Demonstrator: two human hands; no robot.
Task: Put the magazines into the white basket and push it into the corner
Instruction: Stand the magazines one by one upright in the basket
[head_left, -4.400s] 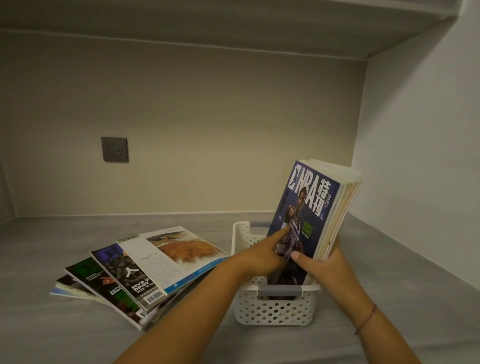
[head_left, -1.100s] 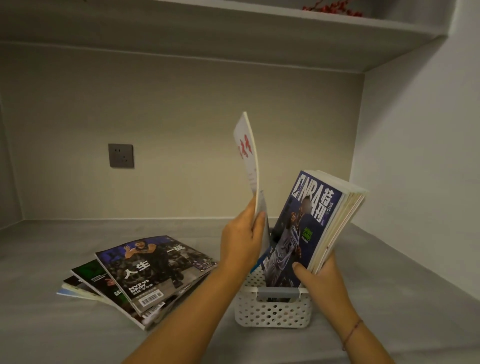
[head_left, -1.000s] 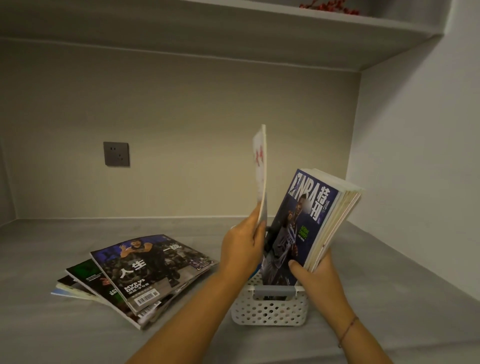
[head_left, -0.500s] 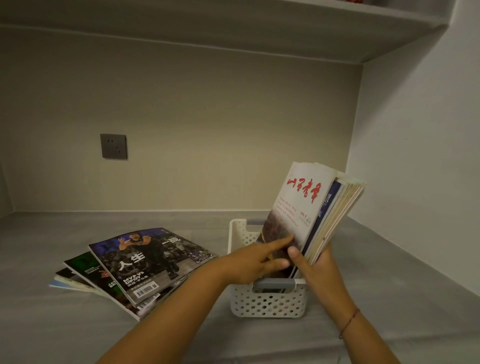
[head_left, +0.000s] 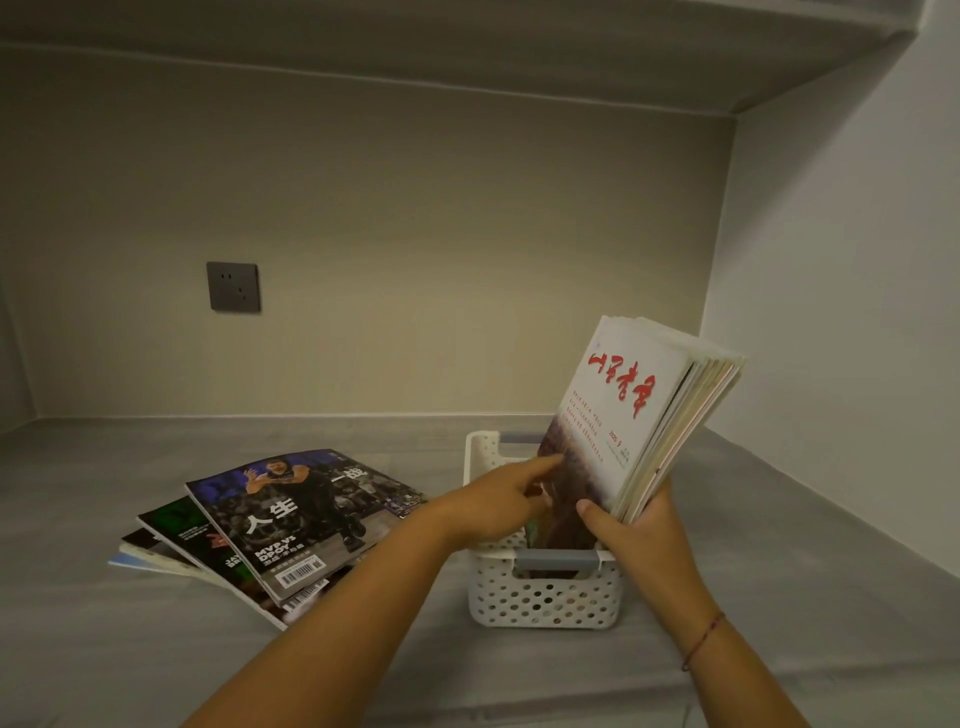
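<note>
Both engaged: left hand (head_left: 496, 501) touches, right hand (head_left: 641, 525) grips leaning magazines (head_left: 618, 410).

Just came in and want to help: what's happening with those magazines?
A person is filing magazines into the white basket. The right hand grips the upright bundle standing in it, while the left hand touches its front cover. A fanned pile of magazines lies on the counter to its left, not yet loaded.
</note>
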